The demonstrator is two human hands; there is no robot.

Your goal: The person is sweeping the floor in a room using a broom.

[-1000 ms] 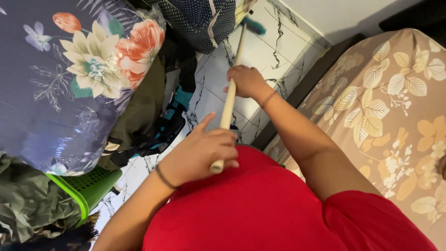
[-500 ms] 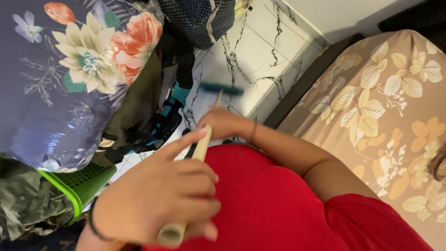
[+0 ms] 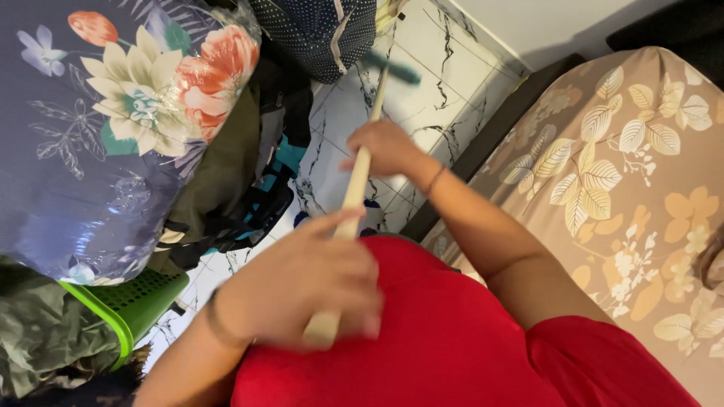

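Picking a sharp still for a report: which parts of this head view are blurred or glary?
Head view: left hand and broom head are motion-blurred; right hand slightly soft; glare on the plastic-wrapped floral bundle; bedspread sharp.

The handle (image 3: 357,188) is pale, matt wood. The floor (image 3: 422,83) is glossy marble-veined tile. The bundle (image 3: 90,136) is floral cloth under shiny clear plastic. The basket (image 3: 132,301) is perforated green plastic.

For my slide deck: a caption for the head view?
Both hands, left and right, grip a broom over the tiled floor.
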